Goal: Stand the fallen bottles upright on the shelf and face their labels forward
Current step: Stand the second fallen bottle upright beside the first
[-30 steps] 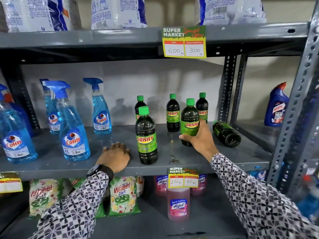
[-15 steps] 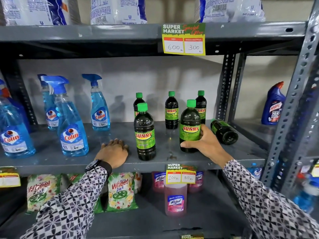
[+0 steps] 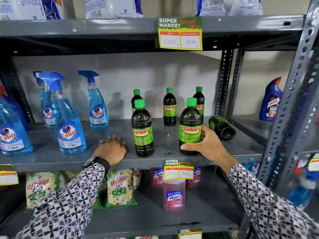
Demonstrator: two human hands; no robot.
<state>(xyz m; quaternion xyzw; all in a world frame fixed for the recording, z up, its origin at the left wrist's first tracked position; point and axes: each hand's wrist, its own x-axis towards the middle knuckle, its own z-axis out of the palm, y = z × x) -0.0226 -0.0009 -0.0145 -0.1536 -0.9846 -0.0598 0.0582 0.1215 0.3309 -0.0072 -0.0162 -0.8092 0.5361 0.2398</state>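
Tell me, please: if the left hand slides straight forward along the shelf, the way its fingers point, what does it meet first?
Probably nothing: the left hand points into the bare gap between the Colin spray bottles and the front Sunny bottle.

This is a shop: grey slotted-metal shelves [image 3: 51, 158] carry rows of branded cleaning bottles [image 3: 69, 133] and detergent packets [image 3: 120, 188], with "Super Market" price tags [image 3: 179, 32] showing regular and discounted prices clipped to the shelf edges.
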